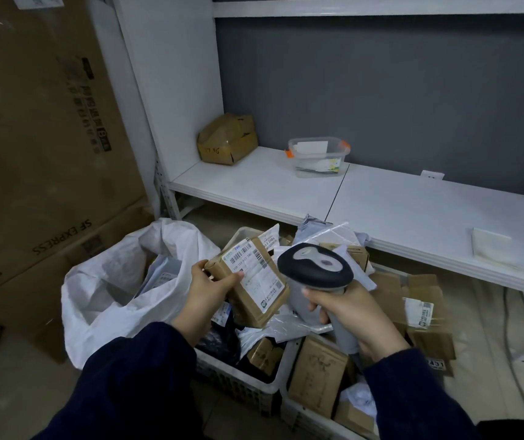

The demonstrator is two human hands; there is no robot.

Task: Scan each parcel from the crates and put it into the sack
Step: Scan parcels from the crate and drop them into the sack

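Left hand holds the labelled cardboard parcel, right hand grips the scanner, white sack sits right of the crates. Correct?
Not quite. The head view shows the white sack left of the crates, not right. The rest holds: the left hand holds the labelled cardboard parcel and the right hand grips the scanner.

A dark grey wall (381,90) backs a white shelf unit, whose lower shelf (254,188) runs across the room beneath an upper shelf (381,8). A crumpled cardboard box (227,139) sits in the lower shelf's back left corner, and a clear plastic tub (317,157) stands near its back edge. Tall cardboard cartons (32,122) are stacked at the left on the beige floor (16,392). The light is dim.
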